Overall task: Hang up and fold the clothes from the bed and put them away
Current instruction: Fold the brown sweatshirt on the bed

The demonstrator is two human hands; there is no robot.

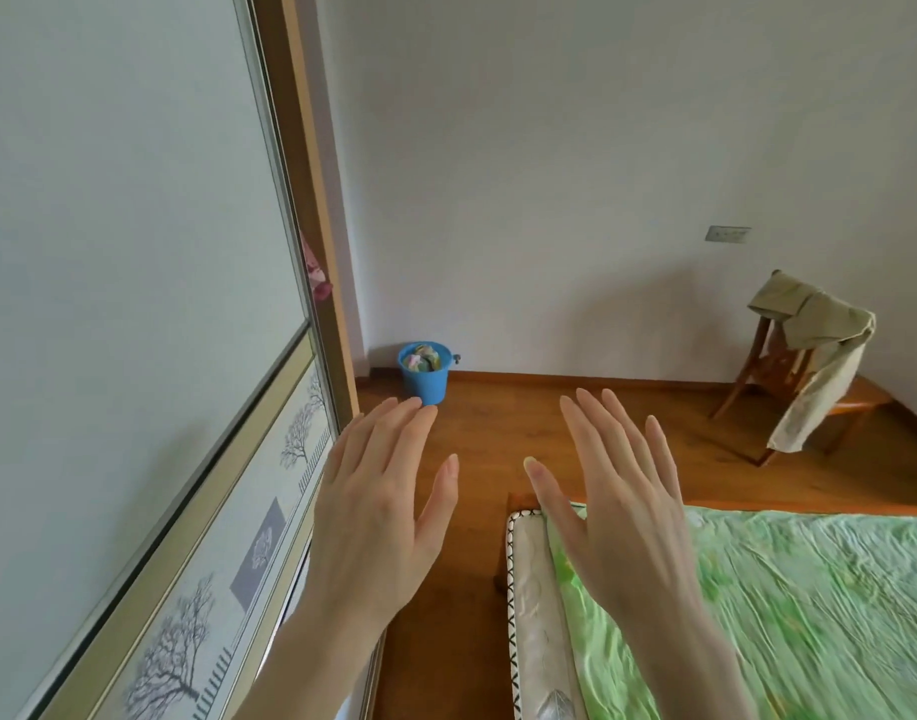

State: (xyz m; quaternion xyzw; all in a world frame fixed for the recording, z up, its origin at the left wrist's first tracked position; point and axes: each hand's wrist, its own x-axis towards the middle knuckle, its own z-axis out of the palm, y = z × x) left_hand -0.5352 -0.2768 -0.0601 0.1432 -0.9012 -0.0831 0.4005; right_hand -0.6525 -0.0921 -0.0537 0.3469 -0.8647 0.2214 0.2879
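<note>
My left hand (378, 506) and my right hand (617, 501) are raised side by side in front of me, backs up, fingers straight and spread, holding nothing. Below the right hand lies the corner of the bed (809, 605) with a crumpled green sheet over a pale mattress edge. No clothes show on the part of the bed in view. On my left stands the wardrobe's sliding door (134, 304), pale with a tree pattern on its lower band. A bit of pink cloth (313, 272) sticks out at the door's far edge.
A blue bucket (425, 374) filled with coloured cloth sits in the far corner on the wooden floor (576, 439). A wooden chair (789, 376) with a beige garment (820, 356) draped over it stands by the right wall.
</note>
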